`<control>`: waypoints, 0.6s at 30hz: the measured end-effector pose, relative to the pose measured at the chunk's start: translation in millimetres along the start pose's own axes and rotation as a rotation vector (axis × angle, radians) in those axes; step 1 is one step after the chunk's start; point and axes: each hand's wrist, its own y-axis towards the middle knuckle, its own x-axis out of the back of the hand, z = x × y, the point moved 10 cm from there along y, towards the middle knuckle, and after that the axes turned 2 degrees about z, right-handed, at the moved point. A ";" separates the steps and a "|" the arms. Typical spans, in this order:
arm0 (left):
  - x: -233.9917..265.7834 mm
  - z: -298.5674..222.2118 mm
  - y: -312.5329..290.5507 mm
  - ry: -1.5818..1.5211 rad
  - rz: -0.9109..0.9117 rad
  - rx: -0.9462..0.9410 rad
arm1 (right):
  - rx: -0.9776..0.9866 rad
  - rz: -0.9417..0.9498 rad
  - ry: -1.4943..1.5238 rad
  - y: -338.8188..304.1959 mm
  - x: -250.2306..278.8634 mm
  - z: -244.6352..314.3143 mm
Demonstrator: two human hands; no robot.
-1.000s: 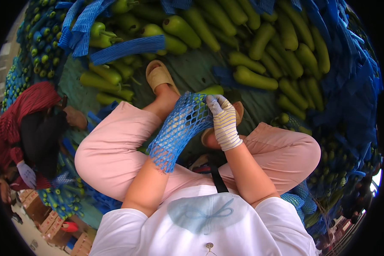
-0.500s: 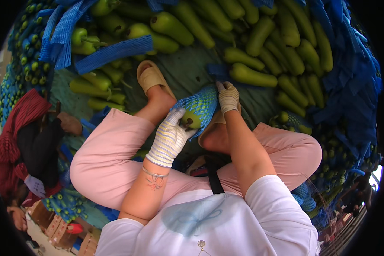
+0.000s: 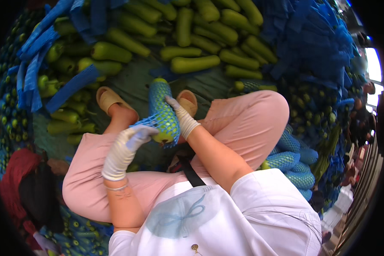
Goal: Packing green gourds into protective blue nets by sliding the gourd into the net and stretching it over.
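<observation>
A light green bottle gourd (image 3: 162,137) stands nearly upright between my hands, covered for most of its length by a stretched blue foam net sleeve (image 3: 160,96). Its far tip pokes out of the sleeve's top, and its wide end with the stem scar faces me. My right hand (image 3: 182,116), in a pale glove, wraps round the gourd's right side. On the other side my left hand (image 3: 130,147), in a striped glove, has its bent fingers on the loose net edge by the wide end; motion smears them a little.
Bare gourds (image 3: 196,64) lie piled ahead on a green sheet (image 3: 141,70). Flat blue net sleeves (image 3: 305,38) are heaped at the far right, others (image 3: 32,72) at the left. Netted gourds (image 3: 292,164) lie beside my right knee. Another person (image 3: 25,183) sits at the left.
My view has turned to the right. The gourd now stands more upright, with the sleeve along its length. My right hand has moved from the sleeve's far end to the gourd's side.
</observation>
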 end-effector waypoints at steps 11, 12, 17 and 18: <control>101.2 -22.4 -27.0 -1.277 0.140 -0.629 | 0.960 0.162 -0.994 -389.5 -134.8 108.3; 104.0 -13.5 -26.5 -1.290 0.142 -0.618 | 1.094 0.030 -1.187 -475.1 -126.8 129.1; 90.8 -1.5 -7.0 -1.241 0.187 -0.525 | 1.228 -0.757 -1.719 -532.2 -122.4 92.8; 85.3 -7.0 -3.3 -1.214 0.218 -0.521 | 1.154 -0.883 -1.903 -532.1 -112.6 84.5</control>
